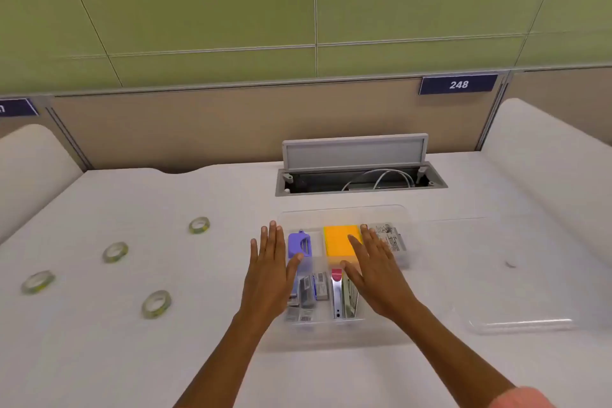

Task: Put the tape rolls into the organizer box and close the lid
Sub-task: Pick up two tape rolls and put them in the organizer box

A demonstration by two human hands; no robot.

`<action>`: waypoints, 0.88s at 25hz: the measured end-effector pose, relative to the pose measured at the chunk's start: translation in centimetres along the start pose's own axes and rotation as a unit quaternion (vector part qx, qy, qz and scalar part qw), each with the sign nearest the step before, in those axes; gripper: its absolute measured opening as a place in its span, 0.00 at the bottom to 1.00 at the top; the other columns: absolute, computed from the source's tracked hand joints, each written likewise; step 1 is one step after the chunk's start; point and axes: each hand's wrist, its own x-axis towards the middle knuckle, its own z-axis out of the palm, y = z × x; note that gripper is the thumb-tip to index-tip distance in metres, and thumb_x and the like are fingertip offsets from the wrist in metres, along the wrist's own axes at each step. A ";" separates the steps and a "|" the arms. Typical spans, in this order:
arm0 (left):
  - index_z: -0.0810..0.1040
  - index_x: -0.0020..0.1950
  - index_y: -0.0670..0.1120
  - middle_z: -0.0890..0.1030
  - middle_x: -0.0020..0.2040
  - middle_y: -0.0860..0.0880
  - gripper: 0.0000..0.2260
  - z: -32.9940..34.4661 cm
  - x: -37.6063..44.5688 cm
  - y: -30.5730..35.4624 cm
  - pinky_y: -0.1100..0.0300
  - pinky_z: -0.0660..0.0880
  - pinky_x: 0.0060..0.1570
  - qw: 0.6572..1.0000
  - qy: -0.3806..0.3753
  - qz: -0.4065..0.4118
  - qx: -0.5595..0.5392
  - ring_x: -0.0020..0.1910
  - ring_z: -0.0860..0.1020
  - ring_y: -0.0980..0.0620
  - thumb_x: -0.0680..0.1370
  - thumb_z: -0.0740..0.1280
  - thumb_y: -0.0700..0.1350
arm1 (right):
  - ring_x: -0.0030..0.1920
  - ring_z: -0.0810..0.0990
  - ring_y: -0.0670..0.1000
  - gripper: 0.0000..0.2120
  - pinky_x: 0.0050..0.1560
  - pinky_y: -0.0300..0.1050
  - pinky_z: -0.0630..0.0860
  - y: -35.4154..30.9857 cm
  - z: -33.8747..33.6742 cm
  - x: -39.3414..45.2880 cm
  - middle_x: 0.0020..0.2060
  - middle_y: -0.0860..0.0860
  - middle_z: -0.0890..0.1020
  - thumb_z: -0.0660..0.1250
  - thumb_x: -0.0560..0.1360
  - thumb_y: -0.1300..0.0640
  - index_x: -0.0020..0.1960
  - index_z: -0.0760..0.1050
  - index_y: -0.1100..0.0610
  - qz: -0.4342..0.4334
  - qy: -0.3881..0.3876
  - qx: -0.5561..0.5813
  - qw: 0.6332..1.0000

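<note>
A clear plastic organizer box stands open in the middle of the white desk, holding a purple tool, an orange pad, a stapler and small packets. My left hand hovers flat over its left side, fingers spread and empty. My right hand hovers flat over its right half, also empty. Several clear tape rolls lie on the desk to the left, apart from the box: one farthest back, one, one and the nearest. The clear lid lies flat on the desk to the right.
Behind the box, a cable hatch in the desk stands with its flap raised and wires inside. A beige partition with a "248" sign closes the back. White rounded dividers border both sides of the desk.
</note>
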 end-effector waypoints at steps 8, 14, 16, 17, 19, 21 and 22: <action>0.39 0.74 0.45 0.42 0.77 0.46 0.29 2.8 -2.2 -1.1 0.59 0.36 0.71 0.997 -0.034 -0.028 -0.065 0.76 0.40 0.51 0.80 0.48 0.55 | 0.77 0.43 0.53 0.30 0.75 0.48 0.42 0.5 1.7 -0.6 0.77 0.54 0.47 0.46 0.77 0.39 0.75 0.49 0.50 0.008 -0.022 -0.004 1.000; 0.41 0.75 0.46 0.43 0.78 0.48 0.27 2.8 -2.6 -0.8 0.58 0.39 0.72 0.990 -0.019 -0.035 -0.132 0.76 0.42 0.52 0.81 0.50 0.52 | 0.77 0.47 0.53 0.29 0.75 0.49 0.46 0.9 2.0 -0.7 0.77 0.54 0.53 0.50 0.77 0.40 0.74 0.54 0.52 0.006 -0.024 0.000 1.000; 0.41 0.75 0.46 0.43 0.78 0.48 0.27 2.8 -2.9 -0.9 0.57 0.40 0.73 0.985 -0.002 -0.043 -0.166 0.76 0.42 0.52 0.81 0.50 0.52 | 0.77 0.47 0.53 0.33 0.75 0.49 0.47 0.7 1.9 -0.7 0.77 0.54 0.53 0.45 0.74 0.36 0.74 0.55 0.51 0.010 -0.029 0.006 1.000; 0.41 0.75 0.46 0.43 0.78 0.48 0.27 2.8 -3.0 -1.1 0.56 0.40 0.73 0.981 0.010 -0.055 -0.188 0.76 0.43 0.52 0.81 0.50 0.51 | 0.77 0.47 0.53 0.33 0.75 0.49 0.47 0.7 1.8 -0.7 0.77 0.53 0.53 0.45 0.74 0.36 0.74 0.55 0.51 0.012 -0.030 0.011 0.999; 0.42 0.75 0.48 0.45 0.78 0.50 0.27 2.6 -3.2 -1.7 0.55 0.43 0.73 0.971 0.027 -0.083 -0.223 0.76 0.43 0.53 0.80 0.51 0.52 | 0.77 0.48 0.53 0.28 0.75 0.50 0.48 0.7 1.7 -0.6 0.77 0.54 0.53 0.51 0.77 0.40 0.74 0.55 0.52 0.013 -0.028 0.016 0.999; 0.43 0.75 0.49 0.46 0.78 0.50 0.27 2.4 -3.6 -2.8 0.53 0.45 0.73 0.968 0.029 -0.101 -0.226 0.76 0.44 0.53 0.80 0.52 0.53 | 0.77 0.48 0.54 0.27 0.75 0.50 0.48 0.6 1.5 -0.5 0.77 0.54 0.54 0.54 0.78 0.43 0.73 0.57 0.52 0.008 -0.026 0.014 1.000; 0.44 0.75 0.49 0.46 0.78 0.50 0.27 2.4 -3.8 -3.5 0.53 0.45 0.73 0.970 0.029 -0.104 -0.219 0.76 0.44 0.53 0.80 0.52 0.53 | 0.77 0.49 0.54 0.26 0.75 0.51 0.48 0.3 1.4 -0.4 0.76 0.54 0.55 0.55 0.78 0.43 0.73 0.57 0.52 0.004 -0.025 0.013 1.000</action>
